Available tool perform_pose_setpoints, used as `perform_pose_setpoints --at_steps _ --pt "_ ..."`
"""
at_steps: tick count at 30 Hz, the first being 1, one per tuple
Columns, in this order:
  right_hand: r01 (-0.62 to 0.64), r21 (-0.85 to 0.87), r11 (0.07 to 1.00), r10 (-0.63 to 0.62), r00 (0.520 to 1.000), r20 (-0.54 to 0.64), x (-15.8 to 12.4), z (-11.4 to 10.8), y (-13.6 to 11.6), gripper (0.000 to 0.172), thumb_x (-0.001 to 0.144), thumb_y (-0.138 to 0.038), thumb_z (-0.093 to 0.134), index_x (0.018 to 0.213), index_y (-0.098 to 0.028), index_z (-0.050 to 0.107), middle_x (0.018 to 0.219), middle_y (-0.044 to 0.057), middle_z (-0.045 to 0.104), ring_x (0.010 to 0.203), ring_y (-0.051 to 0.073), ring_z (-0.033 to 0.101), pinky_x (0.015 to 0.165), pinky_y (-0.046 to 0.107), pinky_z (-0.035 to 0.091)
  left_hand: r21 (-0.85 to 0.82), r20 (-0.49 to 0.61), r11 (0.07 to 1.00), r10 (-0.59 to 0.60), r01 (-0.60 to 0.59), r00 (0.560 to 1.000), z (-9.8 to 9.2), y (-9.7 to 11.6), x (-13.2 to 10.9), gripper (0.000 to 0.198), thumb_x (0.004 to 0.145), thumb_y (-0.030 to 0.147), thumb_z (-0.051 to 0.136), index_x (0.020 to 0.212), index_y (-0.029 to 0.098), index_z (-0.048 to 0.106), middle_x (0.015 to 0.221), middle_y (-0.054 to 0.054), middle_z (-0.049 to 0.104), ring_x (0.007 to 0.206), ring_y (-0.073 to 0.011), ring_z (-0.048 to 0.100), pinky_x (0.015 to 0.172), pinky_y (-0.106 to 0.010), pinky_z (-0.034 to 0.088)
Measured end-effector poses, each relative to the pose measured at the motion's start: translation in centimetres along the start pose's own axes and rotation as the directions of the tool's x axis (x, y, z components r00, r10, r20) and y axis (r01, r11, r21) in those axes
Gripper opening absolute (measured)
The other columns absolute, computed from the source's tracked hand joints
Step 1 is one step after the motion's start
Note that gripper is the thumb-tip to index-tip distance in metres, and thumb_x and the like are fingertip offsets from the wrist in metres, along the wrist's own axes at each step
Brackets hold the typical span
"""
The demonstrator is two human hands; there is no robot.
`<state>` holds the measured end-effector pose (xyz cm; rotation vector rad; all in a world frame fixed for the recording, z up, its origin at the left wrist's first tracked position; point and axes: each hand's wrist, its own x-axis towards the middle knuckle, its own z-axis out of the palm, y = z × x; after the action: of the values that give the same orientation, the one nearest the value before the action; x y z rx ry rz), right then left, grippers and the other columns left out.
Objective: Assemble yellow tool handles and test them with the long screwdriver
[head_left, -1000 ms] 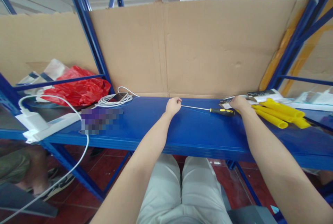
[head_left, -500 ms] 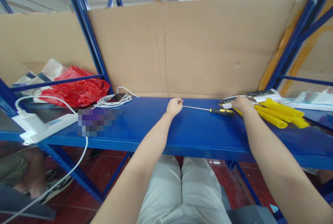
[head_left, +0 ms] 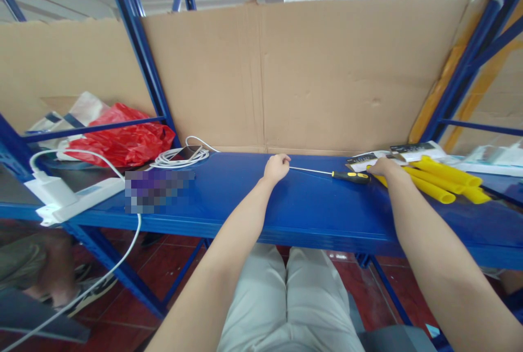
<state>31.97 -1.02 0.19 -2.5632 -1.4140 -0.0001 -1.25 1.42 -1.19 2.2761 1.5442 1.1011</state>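
Note:
A long thin screwdriver (head_left: 345,175) with a black-and-yellow handle lies across the blue shelf (head_left: 310,207). My left hand (head_left: 275,168) rests as a loose fist at the tip end of its shaft, fingers curled. My right hand (head_left: 386,167) lies just right of the handle, over the near ends of several yellow tubes (head_left: 439,182) and beside a flat black-and-white packet (head_left: 398,151). Its fingers are hidden behind the back of the hand.
A brown cardboard sheet (head_left: 318,74) closes the back of the shelf. At left lie a coiled white cable (head_left: 180,157), a red plastic bag (head_left: 122,138) and a white power strip (head_left: 65,194) with its cord hanging. Blue uprights (head_left: 139,41) stand on both sides. Another person's leg (head_left: 41,270) shows at lower left.
My right hand has slid slightly right, off the packet and onto the yellow tubes. The left hand and the screwdriver stay about where they were.

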Motion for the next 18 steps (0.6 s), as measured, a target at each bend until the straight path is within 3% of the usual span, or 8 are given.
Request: perform_pose_setpoints --at_steps 9,18 --pt "0.043 -0.037 0.998 -0.042 0.999 0.028 -0.28 -0.18 -0.03 0.043 0.077 -0.02 0.064 0.115 -0.001 0.07 0.113 0.028 0.069 0.108 0.036 0.067 0.083 0.037 0.055 -0.016 -0.036 1.0 0.017 -0.017 0.999 0.43 -0.44 0.28 0.033 0.087 0.005 0.051 0.1 0.016 0.079 0.095 -0.007 0.078 0.094 -0.0188 0.072 0.094 -0.029 0.052" --pt "-0.032 0.051 0.998 0.035 0.998 -0.049 -0.45 -0.02 -0.2 0.048 0.079 -0.025 0.065 0.122 -0.003 0.066 0.119 0.028 0.067 0.115 0.035 0.065 0.091 0.041 0.054 -0.078 -0.043 0.997 0.007 -0.01 0.999 0.61 -0.53 0.35 0.032 0.086 0.004 0.051 0.101 0.015 0.077 0.096 -0.009 0.077 0.094 -0.0199 0.072 0.094 -0.03 0.052"
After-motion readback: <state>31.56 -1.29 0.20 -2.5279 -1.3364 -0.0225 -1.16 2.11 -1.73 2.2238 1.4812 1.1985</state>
